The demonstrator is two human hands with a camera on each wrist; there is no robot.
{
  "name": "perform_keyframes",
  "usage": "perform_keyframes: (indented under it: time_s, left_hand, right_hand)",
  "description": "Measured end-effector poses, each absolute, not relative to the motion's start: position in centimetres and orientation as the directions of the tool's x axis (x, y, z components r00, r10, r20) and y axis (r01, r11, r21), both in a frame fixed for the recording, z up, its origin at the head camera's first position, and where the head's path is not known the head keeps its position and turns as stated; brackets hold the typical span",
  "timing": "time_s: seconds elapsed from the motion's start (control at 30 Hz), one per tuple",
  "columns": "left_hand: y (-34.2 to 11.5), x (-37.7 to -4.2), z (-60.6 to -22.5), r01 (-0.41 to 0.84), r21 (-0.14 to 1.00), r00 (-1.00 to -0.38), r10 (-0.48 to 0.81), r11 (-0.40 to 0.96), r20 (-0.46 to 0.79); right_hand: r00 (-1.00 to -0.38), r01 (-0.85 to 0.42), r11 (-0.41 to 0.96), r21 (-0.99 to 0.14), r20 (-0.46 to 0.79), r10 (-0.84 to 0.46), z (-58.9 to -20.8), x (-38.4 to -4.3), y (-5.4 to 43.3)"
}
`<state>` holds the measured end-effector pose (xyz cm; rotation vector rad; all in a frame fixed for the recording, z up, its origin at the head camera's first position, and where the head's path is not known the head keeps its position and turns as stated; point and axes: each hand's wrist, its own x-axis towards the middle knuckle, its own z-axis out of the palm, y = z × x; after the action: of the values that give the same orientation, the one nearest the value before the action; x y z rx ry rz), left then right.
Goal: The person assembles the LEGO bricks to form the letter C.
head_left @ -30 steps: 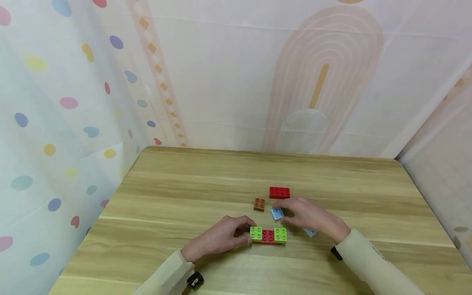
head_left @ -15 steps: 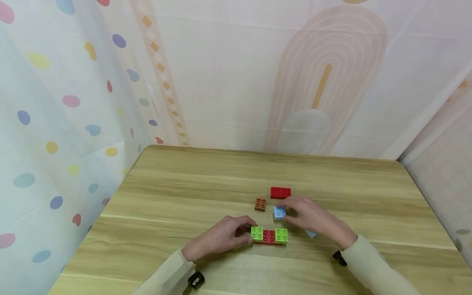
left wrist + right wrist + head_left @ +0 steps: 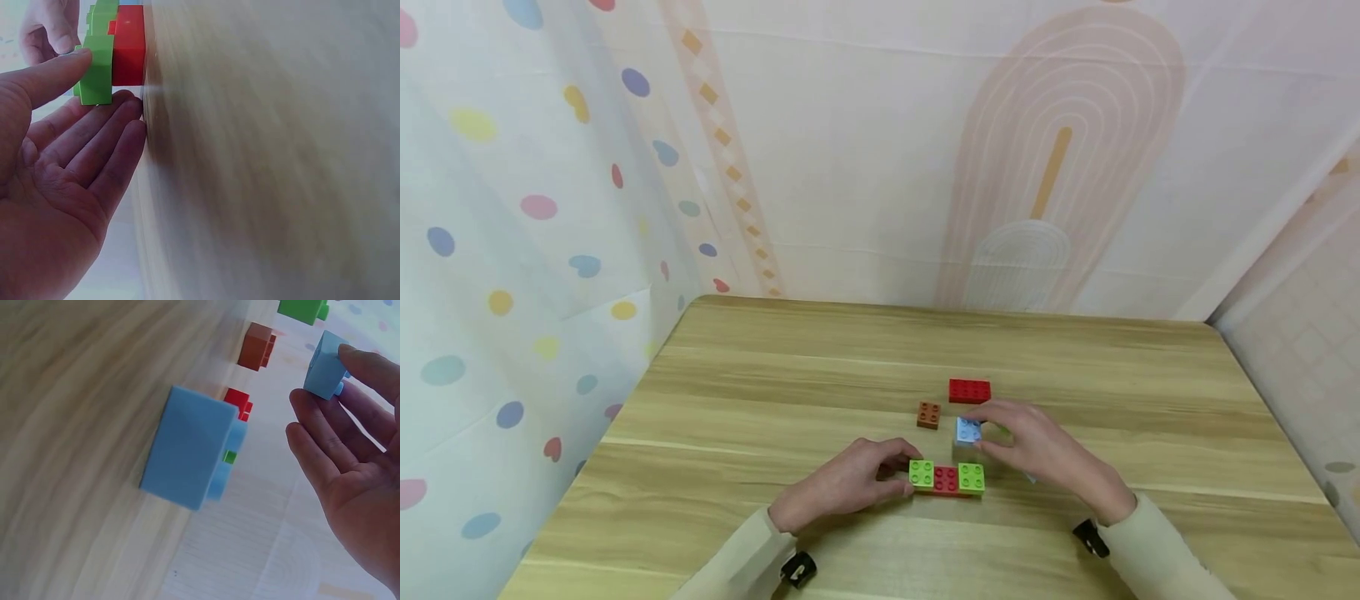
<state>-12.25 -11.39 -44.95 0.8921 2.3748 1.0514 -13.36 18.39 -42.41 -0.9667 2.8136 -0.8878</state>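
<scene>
Left hand [image 3: 848, 485]: pinches the left end of the studded red-and-green plastic assembly [image 3: 946, 481], thumb on one side and fingertips on the other.
Assembly, the landmark: a long red base with one square lime-green brick [image 3: 921, 473] on its left end and a matching lime-green brick [image 3: 971, 477] on its right end; the red studs show between them. It sits on the table.
Right hand [image 3: 1032, 437]: pinches a square light blue plastic brick [image 3: 967, 429] between thumb and fingers.
Light blue brick: raised off the tabletop, just beyond the right end of the assembly, studs upward.
Second light blue brick [image 3: 187, 447]: on the table, to the right of the assembly, mostly covered by the right hand in the head view.
Brown brick [image 3: 928, 415]: square, four-studded, just beyond the assembly.
Loose green brick [image 3: 229, 457]: beyond the assembly and to its right, largely hidden behind the right hand.
Red brick [image 3: 970, 391]: rectangular, eight-studded, farther beyond the assembly than the brown one.
Table [image 3: 760, 392]: wood-grained, under the assembly and reaching well past it.
Backdrop [image 3: 850, 167]: pale printed cloth, well beyond the assembly.
</scene>
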Motion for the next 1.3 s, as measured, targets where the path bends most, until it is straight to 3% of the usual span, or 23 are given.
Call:
perform_keyframes:
  time_s: [0.4, 1.13, 1.3]
  left_hand:
    - [-11.2, -12.2, -45.2, 0.39, 0.771, -0.721, 0.687, 0.503, -0.084]
    - [-11.1, -12.2, -45.3, 0.391, 0.77, -0.734, 0.675, 0.504, -0.07]
    - [-11.2, -12.3, -45.3, 0.381, 0.773, -0.735, 0.674, 0.507, -0.08]
  right_hand:
    - [-0.786, -0.587, 0.613, -0.529, 0.191, -0.588, -42.2, -12.7, 18.1]
    - [-0.805, -0.54, 0.569, -0.62, 0.184, -0.564, -41.7, -11.5, 17.4]
    - [-0.781, -0.572, 0.541, -0.616, 0.207, -0.59, -41.8, -11.3, 17.0]
